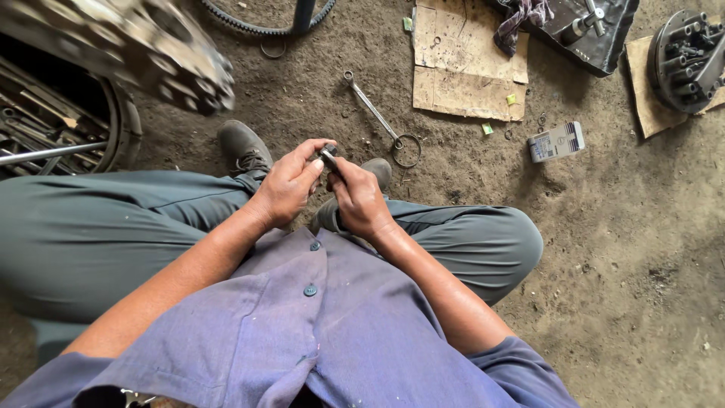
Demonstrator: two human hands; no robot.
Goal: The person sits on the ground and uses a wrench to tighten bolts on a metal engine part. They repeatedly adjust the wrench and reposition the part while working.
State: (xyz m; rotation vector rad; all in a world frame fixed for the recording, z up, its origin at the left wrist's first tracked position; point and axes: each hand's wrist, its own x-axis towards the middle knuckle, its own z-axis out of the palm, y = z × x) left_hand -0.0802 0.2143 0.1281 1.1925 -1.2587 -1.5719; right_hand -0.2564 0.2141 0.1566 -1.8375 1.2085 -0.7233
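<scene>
I sit on a dirt floor with my knees apart, in dark green trousers and a purple shirt. My left hand (291,183) and my right hand (360,198) meet in front of me over my shoes. Both hands pinch a small dark metal part (329,157) between their fingertips. The part is mostly covered by my fingers, so its shape is hard to tell.
A spanner (371,108) and a metal ring (407,149) lie on the dirt just ahead. Cardboard (461,64), a small white box (556,141), a black tray with a rag (581,26) and a round metal assembly (687,57) lie beyond. A large wheel hub (128,45) looms at left.
</scene>
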